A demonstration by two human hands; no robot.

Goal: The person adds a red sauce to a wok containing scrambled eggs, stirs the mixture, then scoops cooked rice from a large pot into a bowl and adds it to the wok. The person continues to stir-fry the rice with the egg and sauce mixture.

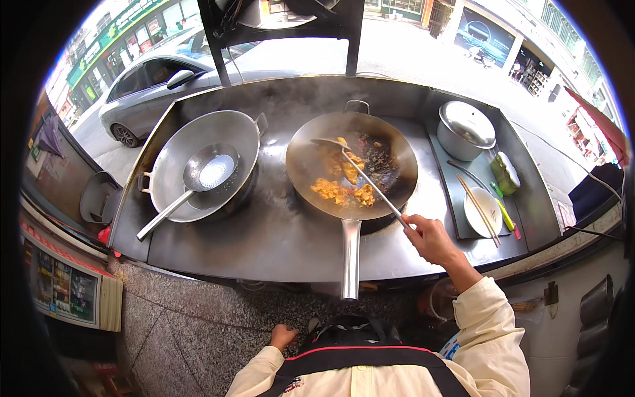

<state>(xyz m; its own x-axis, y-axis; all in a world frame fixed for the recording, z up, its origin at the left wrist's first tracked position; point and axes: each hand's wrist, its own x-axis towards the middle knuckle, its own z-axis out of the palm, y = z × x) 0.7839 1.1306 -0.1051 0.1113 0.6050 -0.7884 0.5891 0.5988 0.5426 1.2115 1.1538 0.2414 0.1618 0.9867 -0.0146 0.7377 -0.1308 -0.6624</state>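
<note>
My right hand [430,239] grips the metal handle of a long cooking ladle [374,184], whose bowl rests inside a steel wok [307,149]. Yellow-brown pieces of cooked food [329,190] and dark bits lie in the oily wok, with light steam above. The wok's long metal handle [351,258] points towards my body and is not held. My left hand [283,337] hangs low beside my body, fingers curled; whether they are fully closed is unclear, and it touches no utensil that I can see.
At left, a perforated strainer [211,167] lies in a two-eared wok [166,164]. On the right stand a lidded metal pot [465,135], a white bowl [474,218] with chopsticks [477,208] across it, and a green-and-white container [505,173]. A raised metal rim [397,92] borders the steel counter.
</note>
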